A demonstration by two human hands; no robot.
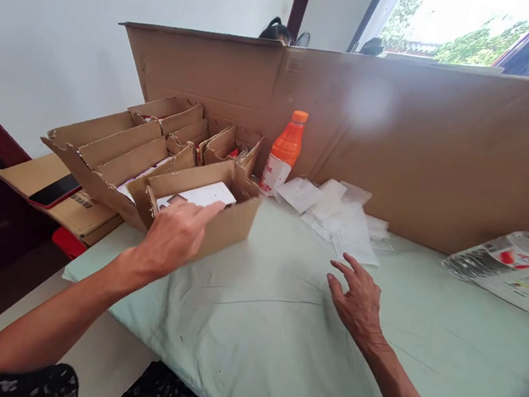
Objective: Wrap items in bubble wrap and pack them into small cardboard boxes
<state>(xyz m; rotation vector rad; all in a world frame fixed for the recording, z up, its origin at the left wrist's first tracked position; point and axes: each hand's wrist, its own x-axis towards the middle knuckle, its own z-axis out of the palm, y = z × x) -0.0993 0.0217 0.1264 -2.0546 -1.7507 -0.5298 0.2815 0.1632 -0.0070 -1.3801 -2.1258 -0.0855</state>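
Note:
My left hand reaches over the near side of the front cardboard box. Its index finger points right along the rim; the other fingers are mostly hidden, so I cannot tell whether they grip anything. White cards or papers lie inside that box, just beyond the hand. Above the pale green cloth hovers my right hand, fingers apart and nothing in them. Closest to it is a loose pile of small clear plastic bags.
More open cardboard compartments stand at left, some with contents. An orange-capped bottle stands behind the front box. A tall cardboard panel runs along the back. Printed plastic packaging lies at right; a dark phone-like slab rests on cardboard at far left.

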